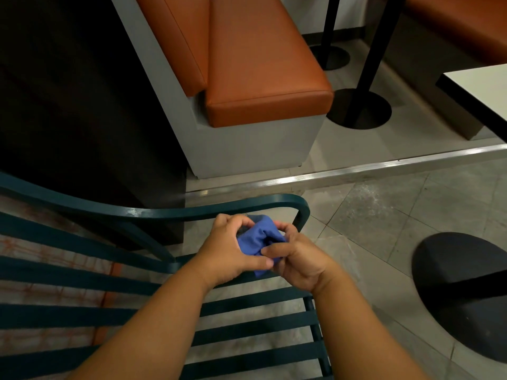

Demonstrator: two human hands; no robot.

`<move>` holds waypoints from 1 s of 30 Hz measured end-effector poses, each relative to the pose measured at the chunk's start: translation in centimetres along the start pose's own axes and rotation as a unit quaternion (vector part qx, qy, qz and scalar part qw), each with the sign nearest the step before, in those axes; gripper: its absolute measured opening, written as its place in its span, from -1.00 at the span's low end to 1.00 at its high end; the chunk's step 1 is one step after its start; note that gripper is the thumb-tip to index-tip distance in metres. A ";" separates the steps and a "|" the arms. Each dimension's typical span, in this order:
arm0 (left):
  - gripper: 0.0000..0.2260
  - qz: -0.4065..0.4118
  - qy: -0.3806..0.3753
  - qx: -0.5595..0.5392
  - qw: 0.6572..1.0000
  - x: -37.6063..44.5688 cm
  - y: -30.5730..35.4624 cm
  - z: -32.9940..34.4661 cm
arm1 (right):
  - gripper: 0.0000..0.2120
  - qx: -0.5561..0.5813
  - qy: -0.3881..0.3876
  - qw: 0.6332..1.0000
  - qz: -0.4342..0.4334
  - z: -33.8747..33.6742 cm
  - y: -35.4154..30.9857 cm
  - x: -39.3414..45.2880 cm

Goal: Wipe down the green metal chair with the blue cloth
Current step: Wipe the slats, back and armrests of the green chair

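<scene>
The green metal chair (170, 212) fills the lower left, its slatted seat under my forearms and its curved armrest bending down at the right end. A bunched blue cloth (256, 238) sits between both hands, just in front of that armrest bend and above the seat slats. My left hand (229, 252) grips the cloth from the left, thumb lying across its lower edge. My right hand (297, 260) pinches it from the right, with fingers curled over the top. Much of the cloth is hidden inside the two hands.
An orange cushioned bench (263, 67) on a grey base stands beyond a metal floor strip (356, 170). Black table pedestals (359, 108) stand behind it, and another black base (463, 292) lies on the tiled floor at right. A white tabletop (482, 86) juts in at the right edge.
</scene>
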State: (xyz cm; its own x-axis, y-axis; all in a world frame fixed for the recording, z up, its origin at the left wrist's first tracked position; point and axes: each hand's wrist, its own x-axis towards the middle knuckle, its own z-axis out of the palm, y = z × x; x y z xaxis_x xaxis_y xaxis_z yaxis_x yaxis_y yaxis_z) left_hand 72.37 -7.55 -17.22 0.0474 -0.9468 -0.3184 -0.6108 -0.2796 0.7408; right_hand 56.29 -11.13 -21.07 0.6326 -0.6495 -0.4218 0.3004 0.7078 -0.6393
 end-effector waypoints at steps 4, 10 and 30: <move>-0.73 -0.003 0.019 0.042 0.999 -0.2 -0.6 -0.8 | -0.60 -0.149 0.054 0.987 0.015 0.9 -0.4 -0.3; -0.90 -0.030 0.089 0.030 0.995 -0.2 -2.0 -3.7 | -0.81 -0.450 0.118 0.885 -0.010 1.1 -2.5 -1.1; -0.78 -0.234 -0.022 -0.584 0.777 -4.8 -2.7 1.9 | -0.84 -0.584 0.009 0.803 -0.115 9.4 0.3 -3.8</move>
State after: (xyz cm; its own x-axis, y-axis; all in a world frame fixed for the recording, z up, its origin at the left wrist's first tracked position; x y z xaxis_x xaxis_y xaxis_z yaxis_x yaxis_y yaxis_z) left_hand 72.28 -1.92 -18.81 0.0047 -0.6986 -0.7155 0.6006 -0.5702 0.5606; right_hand 60.66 -5.84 -13.56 0.6426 -0.7370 -0.2094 -0.4744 -0.1682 -0.8641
